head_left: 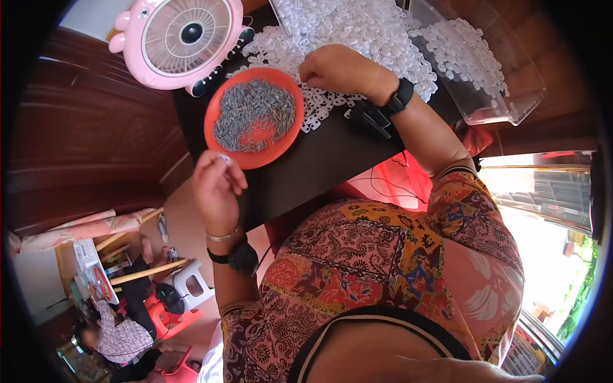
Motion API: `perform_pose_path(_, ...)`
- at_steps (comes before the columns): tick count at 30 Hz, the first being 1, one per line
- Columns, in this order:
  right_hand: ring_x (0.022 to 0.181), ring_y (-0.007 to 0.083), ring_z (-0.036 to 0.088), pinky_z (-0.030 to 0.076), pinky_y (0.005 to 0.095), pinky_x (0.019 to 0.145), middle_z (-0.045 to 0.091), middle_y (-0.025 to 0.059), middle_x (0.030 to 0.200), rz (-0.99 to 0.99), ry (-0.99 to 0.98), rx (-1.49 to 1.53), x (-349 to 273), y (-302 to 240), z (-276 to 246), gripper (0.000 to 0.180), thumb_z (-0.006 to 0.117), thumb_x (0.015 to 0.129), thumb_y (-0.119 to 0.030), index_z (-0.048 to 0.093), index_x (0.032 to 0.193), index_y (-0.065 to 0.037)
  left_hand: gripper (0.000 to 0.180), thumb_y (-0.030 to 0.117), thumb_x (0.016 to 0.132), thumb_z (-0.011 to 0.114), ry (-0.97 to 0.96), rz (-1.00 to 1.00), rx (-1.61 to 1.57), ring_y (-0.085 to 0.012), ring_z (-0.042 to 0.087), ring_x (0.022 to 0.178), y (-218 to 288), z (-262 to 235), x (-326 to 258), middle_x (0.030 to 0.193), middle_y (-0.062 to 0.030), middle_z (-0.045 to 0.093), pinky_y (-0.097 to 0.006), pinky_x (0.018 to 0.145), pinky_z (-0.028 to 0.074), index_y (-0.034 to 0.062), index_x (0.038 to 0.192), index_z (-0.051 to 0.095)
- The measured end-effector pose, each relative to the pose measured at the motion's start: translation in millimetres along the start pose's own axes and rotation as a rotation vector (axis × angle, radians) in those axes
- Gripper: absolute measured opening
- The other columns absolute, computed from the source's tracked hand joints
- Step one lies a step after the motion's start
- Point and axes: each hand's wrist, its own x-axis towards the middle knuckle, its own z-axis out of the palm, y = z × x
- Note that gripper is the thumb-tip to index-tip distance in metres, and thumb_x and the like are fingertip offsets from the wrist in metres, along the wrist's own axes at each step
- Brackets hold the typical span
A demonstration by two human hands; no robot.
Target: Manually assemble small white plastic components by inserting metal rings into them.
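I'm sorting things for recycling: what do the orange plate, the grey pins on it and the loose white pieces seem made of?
The orange plate: probably plastic, smooth, with even colour. The grey pins: likely metal, going by their dull metallic grey and slim, uniform shape. The loose white pieces: apparently moulded plastic, smooth and pale, with similar holed shapes repeated; exact type unclear.

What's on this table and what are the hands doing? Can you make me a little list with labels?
Left hand: seems to pinch a small white piece, beside the orange plate
Right hand: at the white pile, fingers curled; grip unclear
On the plate: many grey screw-like bits
Fan: pink, left of the pile
Clear bin: white pieces inside
Table: dark
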Motion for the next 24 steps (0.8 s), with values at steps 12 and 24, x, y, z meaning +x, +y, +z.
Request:
perform_pose_path(12, 0.08, 0.0309, 0.059, 0.047, 0.0408, 0.07, 0.06, 0.0106, 0.08, 0.021, 0.073, -0.102, 6, 4, 13, 0.01, 0.056, 0.076, -0.013, 0.061, 0.082, -0.007, 0.014, 0.017, 0.087, 0.047, 0.008, 0.148, -0.219, -0.0141, 0.049, 0.052, -9, 43, 63, 0.066, -0.0047, 0.05, -0.023, 0.046, 0.033, 0.0041, 0.086, 0.051)
perform_pose_path(24, 0.079, 0.0285, 0.061, 0.049, 0.0396, 0.068, 0.06, 0.0098, 0.083, 0.172, 0.414, -0.295, 4, 14, 8, 0.016, 0.056, 0.078, -0.017, 0.063, 0.092, -0.013, 0.012, 0.012, 0.086, 0.049, 0.062, 0.157, -0.168, -0.0093, 0.048, 0.049, -10, 43, 62, 0.063, -0.0022, 0.053, -0.02, 0.044, 0.034, 0.0033, 0.083, 0.055)
